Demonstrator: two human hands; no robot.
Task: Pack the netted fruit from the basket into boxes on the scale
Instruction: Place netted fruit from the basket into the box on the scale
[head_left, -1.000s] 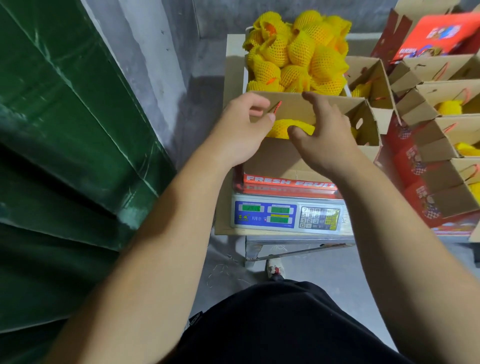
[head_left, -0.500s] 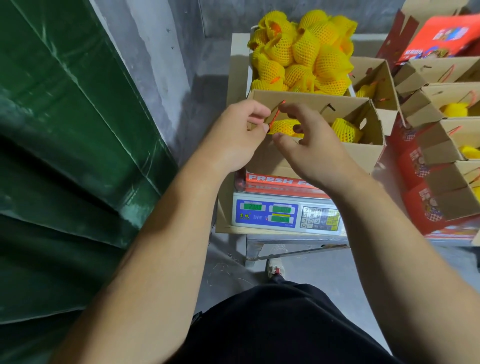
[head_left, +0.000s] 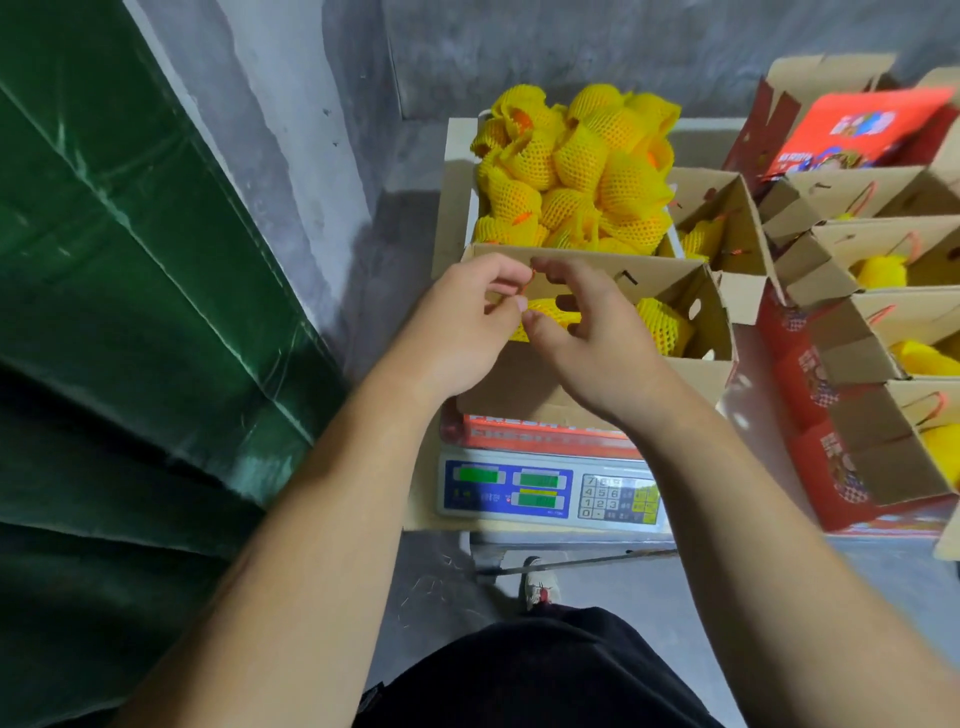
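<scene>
Bare grey concrete wall and floor frame the view, with a green tarpaulin (head_left: 130, 312) filling nine o'clock and a row of filled cartons (head_left: 883, 332) stacked toward three o'clock. At twelve o'clock the basket (head_left: 470, 208) is heaped with netted fruit (head_left: 576, 171); just nearer to me the open box (head_left: 540, 384) sits on the scale (head_left: 550, 491), two netted pieces already inside it. I judge each fruit fairly light but bruisable, the foam net soft, springy and grippy, so it wants cupping round the belly with spread fingers, not pinching at the loose frilled net ends, which would slip off. My left hand (head_left: 462, 332) is over the box's near-left corner, fingers curled in, thumb and forefinger pinching a thin red string (head_left: 525, 283). My right hand (head_left: 592, 338) sits just beside it, fingers bent loosely toward the same string; whether it actually holds the string or only touches the fruit beneath, I cannot tell.
</scene>
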